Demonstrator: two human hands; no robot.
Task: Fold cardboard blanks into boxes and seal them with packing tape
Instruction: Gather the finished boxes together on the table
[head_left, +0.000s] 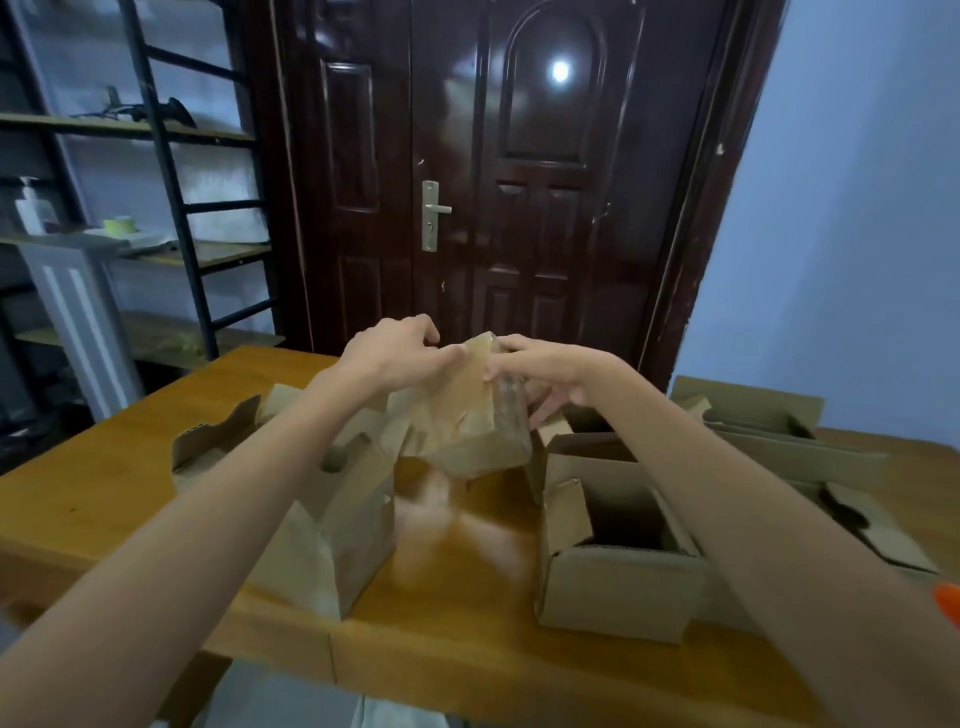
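Both your hands are up on a taped box, lifted clear of the wooden table.

Your left hand curls over the box's top left corner, thumb pressing the glossy face; your right hand pinches the top right edge, lower fingers tucked behind. The small cardboard box hangs tilted between them, long axis running from your fingertips down toward you, shiny packing tape already across its upper face. The hands are about level on it, so either could smooth the tape; my guess is that's the step. Left of the box sit folded brown boxes; right of it an open box, then flatter blanks. The table lies below.
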